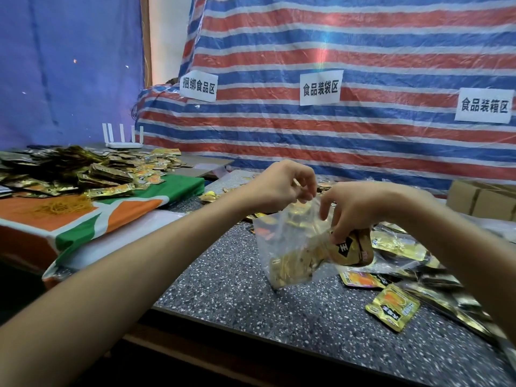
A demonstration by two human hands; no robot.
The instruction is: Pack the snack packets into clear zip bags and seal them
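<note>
A clear zip bag [282, 247] hangs above the speckled table [223, 280], with several gold snack packets at its bottom. My left hand [282, 188] pinches the bag's mouth at its upper left. My right hand [354, 210] grips a bundle of gold-and-black snack packets [353, 248] pushed partway into the bag's open mouth on the right. Loose gold snack packets [392, 307] lie on the table below my right forearm.
A big heap of snack packets [83, 171] covers the green, orange and white cloth at left, beside a pile of rubber bands [60, 208]. A white router [122, 138] stands behind. A cardboard box [483, 199] sits at right. A striped tarp with paper signs hangs behind.
</note>
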